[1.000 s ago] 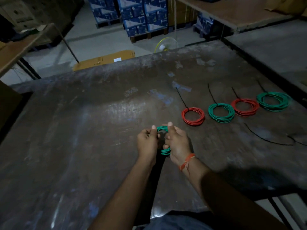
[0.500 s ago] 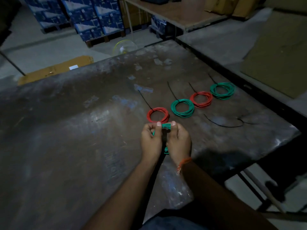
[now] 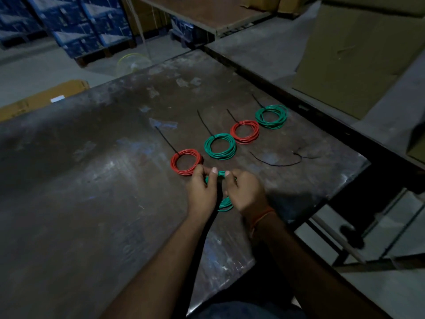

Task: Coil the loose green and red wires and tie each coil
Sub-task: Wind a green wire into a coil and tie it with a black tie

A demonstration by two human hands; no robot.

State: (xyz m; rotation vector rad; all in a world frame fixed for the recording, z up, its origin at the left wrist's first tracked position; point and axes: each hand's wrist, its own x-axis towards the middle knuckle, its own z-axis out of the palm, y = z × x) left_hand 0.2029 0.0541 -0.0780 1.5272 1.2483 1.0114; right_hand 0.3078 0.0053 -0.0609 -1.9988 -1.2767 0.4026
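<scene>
Dim bench [image 3: 96, 203], worn dark top. Left hand [image 3: 202, 189] and right hand [image 3: 246, 192] sit together at centre frame, both with fingers curled onto one green coil [image 3: 226, 204] held between them just above the bench. Left pinches the coil's far rim; right grips its right side, thumb up at the top. Whether a tie is already on this coil cannot be told; the hands hide its top.

At 11 o'clock from the hands, just beside the left fingers, lies a red coil [image 3: 186, 161], tied, its tail pointing to 11. Then a row running up toward 1 o'clock: green coil two [image 3: 220, 146], red coil two [image 3: 245, 132], far green coil [image 3: 271, 116], each tied.

Loose ties [image 3: 276, 162] lie at 2 o'clock from the hands, long axis roughly 9-to-3, near end toward the coil. Right hand is the nearer; judged the likely one to reach, with left keeping the coil pinched.
</scene>
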